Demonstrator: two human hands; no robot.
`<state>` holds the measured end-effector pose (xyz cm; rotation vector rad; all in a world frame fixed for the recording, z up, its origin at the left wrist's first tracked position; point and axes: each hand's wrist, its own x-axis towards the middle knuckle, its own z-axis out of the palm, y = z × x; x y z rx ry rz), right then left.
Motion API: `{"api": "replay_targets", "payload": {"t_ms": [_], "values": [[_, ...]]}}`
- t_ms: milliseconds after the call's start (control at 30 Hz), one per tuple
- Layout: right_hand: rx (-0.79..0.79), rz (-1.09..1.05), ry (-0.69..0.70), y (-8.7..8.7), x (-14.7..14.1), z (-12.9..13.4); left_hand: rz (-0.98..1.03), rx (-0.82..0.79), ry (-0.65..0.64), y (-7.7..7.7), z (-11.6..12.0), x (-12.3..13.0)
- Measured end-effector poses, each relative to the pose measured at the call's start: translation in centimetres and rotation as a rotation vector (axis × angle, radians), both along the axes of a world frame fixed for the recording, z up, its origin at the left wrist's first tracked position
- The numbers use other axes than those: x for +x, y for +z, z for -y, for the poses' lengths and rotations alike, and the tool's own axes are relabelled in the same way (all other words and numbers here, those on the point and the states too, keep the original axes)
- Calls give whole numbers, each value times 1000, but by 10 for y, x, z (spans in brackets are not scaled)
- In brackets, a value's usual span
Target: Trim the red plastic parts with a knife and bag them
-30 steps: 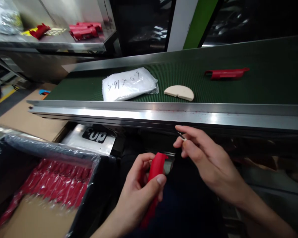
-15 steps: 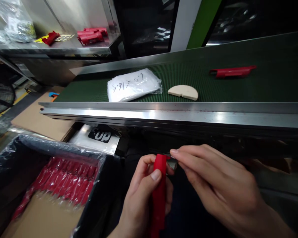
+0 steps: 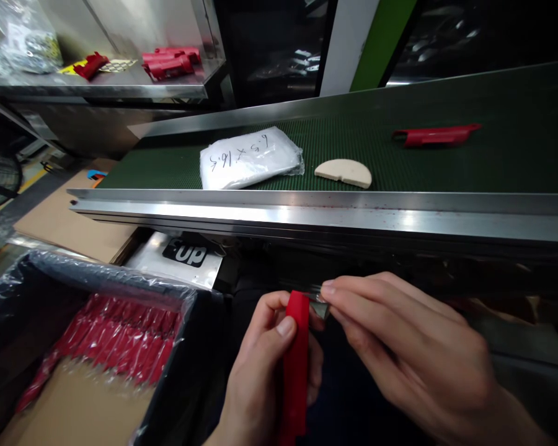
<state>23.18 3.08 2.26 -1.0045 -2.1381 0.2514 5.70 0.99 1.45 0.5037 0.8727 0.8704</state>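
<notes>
Fingers of the left hand (image 3: 258, 371) are wrapped around a red plastic piece (image 3: 296, 365), smooth, long and narrow, with the thumb pressed on its face near the upper end. Fingertips of the right hand (image 3: 413, 341) are drawn together in a narrow pinch on a thin shiny strip (image 3: 314, 297), too small and blurred to identify. That strip meets or nearly meets the top of the red plastic piece, which stands roughly upright between the two hands, nearer the left palm; whether they touch cannot be told. The left thumb hides part of the red plastic piece, and the right fingers cover most of the strip.

Beyond the hands, a smooth metal rail (image 3: 260, 214) runs across, edging a ribbed green belt (image 3: 167, 162). On the belt lie a crinkled white plastic pack (image 3: 248, 161) with handwriting, a pale half-moon block (image 3: 344, 172) with a small notch, and, farther right, a glossy red trough-shaped part (image 3: 439, 135). To the left, a dark box (image 3: 167, 365) lined with clear film holds a row of red parts in clear bags (image 3: 121, 337) above brown cardboard (image 3: 88, 396). More red parts (image 3: 172, 64) sit on a metal shelf (image 3: 121, 91) behind
</notes>
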Motion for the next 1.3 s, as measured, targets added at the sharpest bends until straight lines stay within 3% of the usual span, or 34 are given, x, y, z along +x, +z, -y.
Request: {"api": "replay_targets", "payload": {"t_ms": [333, 767, 967, 1300], "values": [[7, 14, 2, 0, -2, -1, -25, 21, 26, -1, -1, 1], [-3, 90, 31, -2, -12, 19, -36, 4, 128, 3, -17, -2], [4, 171, 47, -4, -13, 27, 1, 103, 163, 5, -25, 0], [16, 157, 66, -7, -10, 36, 54, 37, 211, 5, -37, 0]]}}
